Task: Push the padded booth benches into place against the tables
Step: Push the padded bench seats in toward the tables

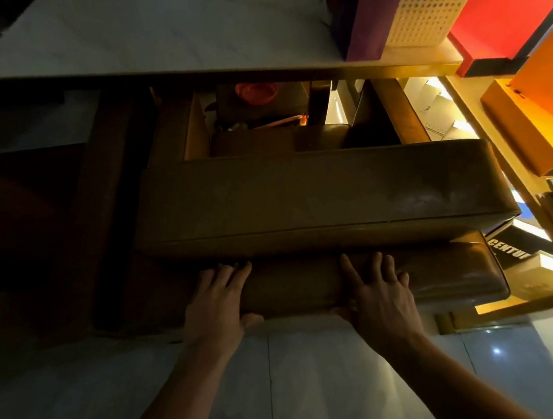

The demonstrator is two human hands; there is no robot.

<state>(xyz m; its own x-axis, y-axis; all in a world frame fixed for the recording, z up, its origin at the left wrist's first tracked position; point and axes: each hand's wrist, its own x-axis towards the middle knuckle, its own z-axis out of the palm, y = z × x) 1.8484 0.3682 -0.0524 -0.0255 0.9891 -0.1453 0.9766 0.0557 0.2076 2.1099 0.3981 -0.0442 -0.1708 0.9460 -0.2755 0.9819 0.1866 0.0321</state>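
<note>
Brown padded bench (319,201) near white table (151,30) | left hand (218,300), right hand (379,292) press its backrest (447,269), fingers spread | boxes (541,124) beside

The bench backrest (373,281) lies nearest, both hands on it: left hand (218,302) at nine o'clock, right hand (379,295) at three. The bench seat (314,194) lies just beyond at twelve, touching the backrest. Past it stands the counter (151,34), carrying a perforated basket (431,5) at its two o'clock end. Boxes (542,131) stack at three o'clock.
</note>
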